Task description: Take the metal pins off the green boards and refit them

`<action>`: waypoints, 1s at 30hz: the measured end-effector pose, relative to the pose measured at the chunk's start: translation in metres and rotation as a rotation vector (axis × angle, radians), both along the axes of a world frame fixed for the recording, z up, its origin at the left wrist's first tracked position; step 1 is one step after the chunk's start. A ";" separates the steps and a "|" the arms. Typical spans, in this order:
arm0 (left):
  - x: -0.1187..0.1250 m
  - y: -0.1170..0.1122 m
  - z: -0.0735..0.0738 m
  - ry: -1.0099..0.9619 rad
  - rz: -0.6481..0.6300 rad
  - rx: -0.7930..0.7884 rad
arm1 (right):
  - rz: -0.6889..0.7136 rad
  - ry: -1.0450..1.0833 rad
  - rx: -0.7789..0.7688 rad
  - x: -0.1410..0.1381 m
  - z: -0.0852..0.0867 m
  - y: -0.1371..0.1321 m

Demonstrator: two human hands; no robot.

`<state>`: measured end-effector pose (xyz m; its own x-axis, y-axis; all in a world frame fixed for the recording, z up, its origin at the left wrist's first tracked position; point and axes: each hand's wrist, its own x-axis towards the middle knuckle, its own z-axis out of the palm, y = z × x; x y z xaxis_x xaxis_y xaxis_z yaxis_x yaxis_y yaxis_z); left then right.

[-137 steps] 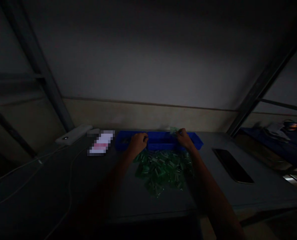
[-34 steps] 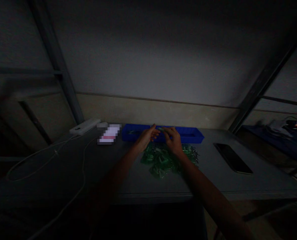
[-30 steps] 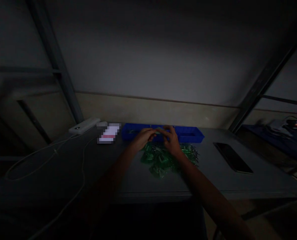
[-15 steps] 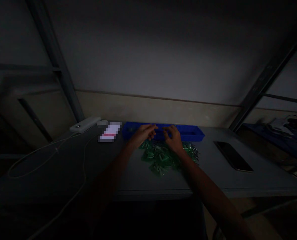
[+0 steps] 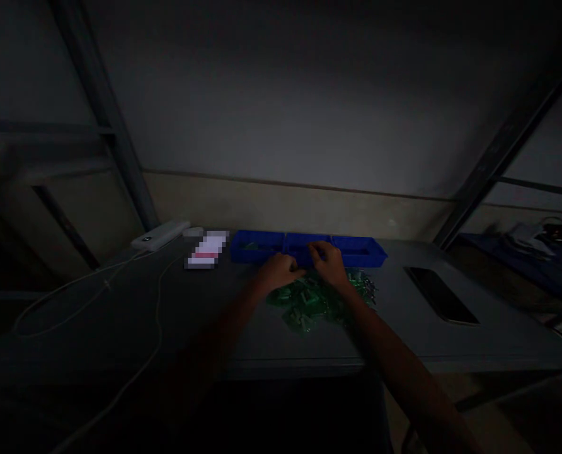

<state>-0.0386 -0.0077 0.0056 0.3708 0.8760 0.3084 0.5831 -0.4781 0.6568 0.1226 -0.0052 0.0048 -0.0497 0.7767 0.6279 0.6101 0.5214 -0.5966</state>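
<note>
A heap of small green pieces (image 5: 304,306) lies on the grey table, with thin metallic bits (image 5: 368,287) at its right side; the dim light hides their exact kind. My left hand (image 5: 281,271) is over the heap's upper left edge, fingers curled down toward the pieces; whatever is in them is hidden. Beside it, my right hand (image 5: 327,260) is raised in front of the blue tray, thumb and fingers pinched together. Anything in that pinch is too small to make out. The blue tray (image 5: 259,255) has three compartments, and a little green shows in the left one.
A dark phone (image 5: 440,295) lies at the right. On the left are a lit, blurred-out screen (image 5: 208,250), a white power bank (image 5: 162,236) and a white cable (image 5: 158,315). A wall (image 5: 300,208) stands behind the table, with metal posts (image 5: 120,157) at both sides.
My left hand has come down from in front of the tray to the heap, and its fingers have curled. My right hand has barely moved, its fingers now closer together.
</note>
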 end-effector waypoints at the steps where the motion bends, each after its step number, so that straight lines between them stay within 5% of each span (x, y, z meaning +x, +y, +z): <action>1: 0.002 -0.003 -0.002 0.027 0.017 0.001 | -0.002 0.001 -0.009 0.000 0.000 0.000; 7: 0.002 -0.003 -0.001 0.015 0.069 -0.087 | 0.039 -0.026 -0.037 0.000 -0.002 0.000; 14: -0.010 0.000 0.025 -0.422 0.104 -0.259 | 0.046 0.088 -0.141 -0.001 -0.002 0.000; 18: -0.011 -0.004 0.030 -0.586 0.133 -0.326 | 0.198 0.240 -0.221 -0.001 -0.001 0.001; 30: -0.007 0.001 0.023 -0.537 0.106 -0.229 | 0.217 0.519 -0.251 -0.004 0.001 0.000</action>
